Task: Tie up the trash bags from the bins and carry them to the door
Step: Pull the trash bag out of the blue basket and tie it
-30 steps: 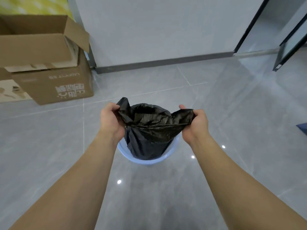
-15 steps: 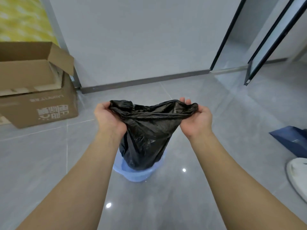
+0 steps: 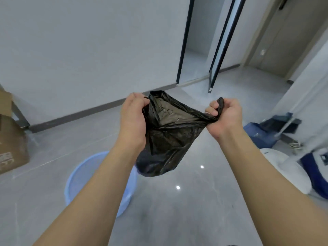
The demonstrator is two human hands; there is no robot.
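A black trash bag (image 3: 168,137) hangs in the air between my hands, clear of the bin. My left hand (image 3: 133,118) grips the bag's left rim. My right hand (image 3: 223,116) holds the right rim bunched in its curled fingers, with a twisted end poking up above the fist. The bag's mouth gapes a little at the top left. The light blue bin (image 3: 79,178) stands on the floor below and to the left, partly hidden by my left forearm.
Cardboard boxes (image 3: 12,144) stand at the far left by the wall. A blue dustpan (image 3: 262,134) and white and blue items (image 3: 287,167) lie at the right. A black-framed glass door (image 3: 221,45) stands open ahead, with a grey door (image 3: 287,32) beyond.
The bag has been lifted fully out of the blue bin and moved right. My right hand has bunched its side of the rim. The view has turned to the right.
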